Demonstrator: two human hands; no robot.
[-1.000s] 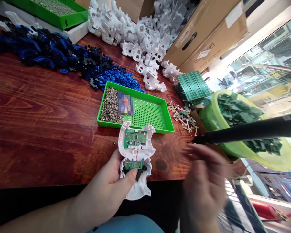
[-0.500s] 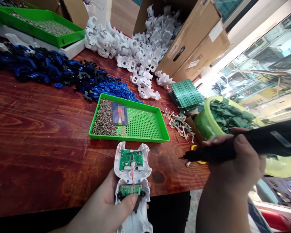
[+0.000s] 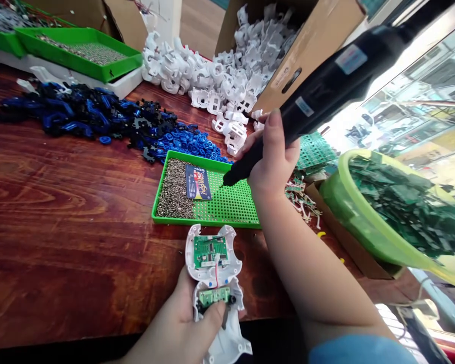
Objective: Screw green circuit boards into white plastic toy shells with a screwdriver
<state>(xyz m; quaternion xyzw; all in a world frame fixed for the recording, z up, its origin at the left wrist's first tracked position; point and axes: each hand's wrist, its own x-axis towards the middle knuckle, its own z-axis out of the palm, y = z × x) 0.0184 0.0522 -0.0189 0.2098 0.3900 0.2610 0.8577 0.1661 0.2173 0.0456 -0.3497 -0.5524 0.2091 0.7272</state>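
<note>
My left hand (image 3: pixel 189 313) grips an open white plastic housing (image 3: pixel 231 333) at the bottom centre, thumb pressed on its lower half. A green circuit board (image 3: pixel 211 251) sits in the upper half, and a red wire runs down to a smaller board (image 3: pixel 214 295). My right hand (image 3: pixel 275 156) is wrapped round a black electric screwdriver (image 3: pixel 322 81). Its tip points down over the perforated part of a green tray (image 3: pixel 208 222). Small screws (image 3: pixel 172 192) fill the tray's left side, beside a printed card (image 3: pixel 197 182).
Blue and black parts (image 3: pixel 94 114) are heaped at the left, white shells (image 3: pixel 197 71) at the back. A cardboard box (image 3: pixel 307 50) stands behind my right hand. To the right, a yellow-green basket (image 3: pixel 349 212) holds green boards. More green trays (image 3: pixel 109 72) sit at the back left.
My right hand has moved left and forward with the screwdriver, from the table's right side to over the tray. My left hand still holds the housing; the view has shifted slightly.
</note>
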